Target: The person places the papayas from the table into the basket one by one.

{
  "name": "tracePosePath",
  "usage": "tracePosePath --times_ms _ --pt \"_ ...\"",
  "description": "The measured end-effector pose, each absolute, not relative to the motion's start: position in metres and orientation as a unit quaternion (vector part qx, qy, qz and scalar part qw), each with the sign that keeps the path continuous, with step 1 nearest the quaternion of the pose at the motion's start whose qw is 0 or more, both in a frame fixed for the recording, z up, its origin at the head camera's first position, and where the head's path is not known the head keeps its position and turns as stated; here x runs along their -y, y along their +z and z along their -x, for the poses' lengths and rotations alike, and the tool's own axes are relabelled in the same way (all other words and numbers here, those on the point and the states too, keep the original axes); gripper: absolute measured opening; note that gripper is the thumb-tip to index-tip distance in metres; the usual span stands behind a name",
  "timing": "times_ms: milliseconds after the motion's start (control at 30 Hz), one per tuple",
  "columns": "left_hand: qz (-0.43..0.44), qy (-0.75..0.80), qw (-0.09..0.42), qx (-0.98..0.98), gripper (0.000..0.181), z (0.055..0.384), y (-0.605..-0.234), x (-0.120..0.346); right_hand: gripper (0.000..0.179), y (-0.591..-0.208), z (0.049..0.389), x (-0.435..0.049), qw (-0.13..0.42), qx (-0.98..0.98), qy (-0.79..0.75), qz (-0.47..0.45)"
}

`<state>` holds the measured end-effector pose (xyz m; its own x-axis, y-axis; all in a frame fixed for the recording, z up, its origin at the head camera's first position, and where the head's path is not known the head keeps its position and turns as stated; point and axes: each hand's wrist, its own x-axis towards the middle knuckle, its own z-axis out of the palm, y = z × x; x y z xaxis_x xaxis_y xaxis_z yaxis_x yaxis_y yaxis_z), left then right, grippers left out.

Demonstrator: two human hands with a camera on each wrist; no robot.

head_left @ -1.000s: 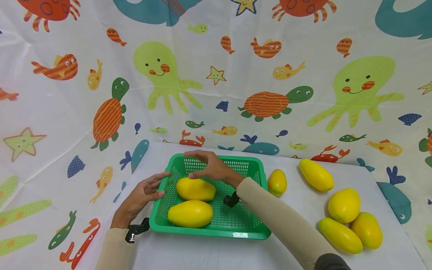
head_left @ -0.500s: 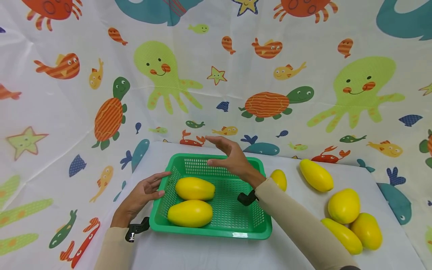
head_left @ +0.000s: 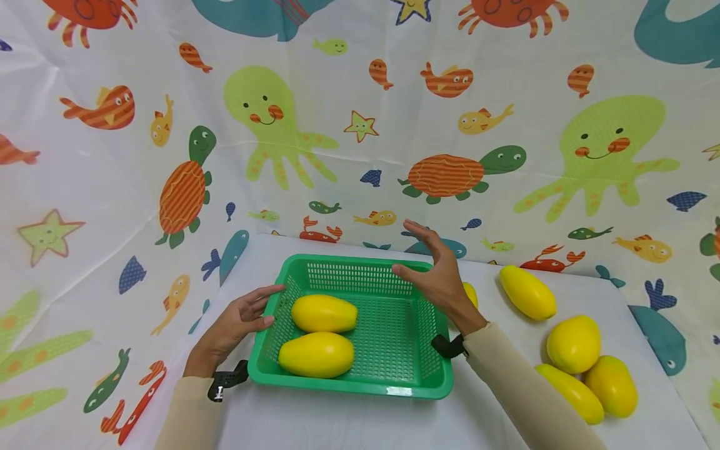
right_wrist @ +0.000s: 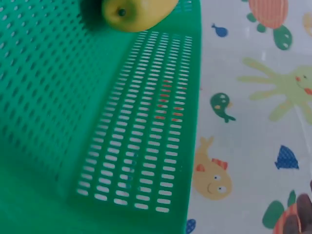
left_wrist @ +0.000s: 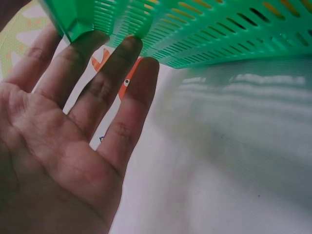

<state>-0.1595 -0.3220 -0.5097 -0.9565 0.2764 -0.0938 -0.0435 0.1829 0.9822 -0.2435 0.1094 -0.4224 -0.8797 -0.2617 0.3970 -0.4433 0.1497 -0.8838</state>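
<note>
A green perforated plastic basket (head_left: 349, 386) rests on the white cloth. In its left half lie two yellow, papaya-like fruits, a rear one (head_left: 324, 314) and a front one (head_left: 316, 355). My left hand (head_left: 233, 325) touches the basket's left side with extended fingers; in the left wrist view those fingers (left_wrist: 131, 97) reach up to the wall. Above the basket's right rear corner, my right hand (head_left: 441, 275) holds nothing, its thumb and fingers spread apart. Behind it a yellow fruit (head_left: 471, 294) on the cloth is partly hidden.
Right of the basket, several more yellow fruits lie on the cloth: one farther back (head_left: 527, 292), and a group of three nearer, including a round one (head_left: 574, 344). A white curtain (head_left: 360, 187) printed with sea animals stands behind and at the left.
My right hand has moved right, from over the rear fruit in the basket to its right rear corner. The left hand has stayed at the basket's left side.
</note>
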Motion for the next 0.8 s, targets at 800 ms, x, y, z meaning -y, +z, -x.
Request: tracePosePath --times_ms 800 --pt "-0.066 0.634 0.125 -0.760 0.063 0.163 -0.507 0.319 0.075 -0.447 0.243 -0.181 0.135 0.781 0.609 -0.035"
